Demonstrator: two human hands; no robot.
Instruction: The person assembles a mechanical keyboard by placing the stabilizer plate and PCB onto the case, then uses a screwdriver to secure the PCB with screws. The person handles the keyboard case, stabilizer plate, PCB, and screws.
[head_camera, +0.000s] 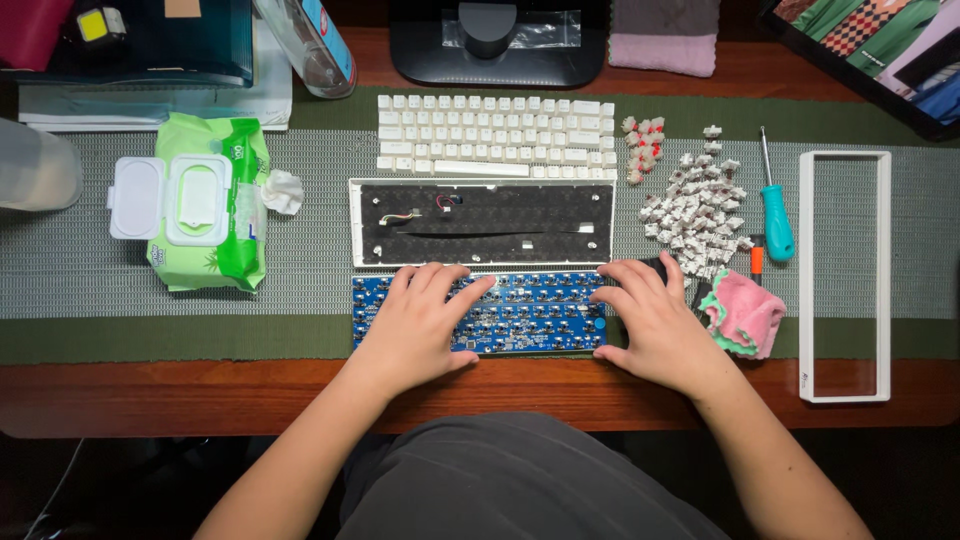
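Note:
A blue keyboard circuit board (530, 312) lies flat near the desk's front edge. My left hand (420, 325) rests palm down on its left half, fingers spread. At the board's right end my right hand (655, 325) lies on its edge, fingers curled over a small dark thing I cannot make out. Just behind the board sits the open white keyboard case (355, 222) with a black inside and short wires. Further back lies the white key plate (495, 137) with its keycaps on.
A heap of loose key switches (697, 207) lies right of the case, with a teal-handled screwdriver (776, 220), a pink cloth (748, 315) and a white rectangular frame (843, 275). A green pack of wet wipes (208, 203) sits left. A monitor stand (497, 45) is behind.

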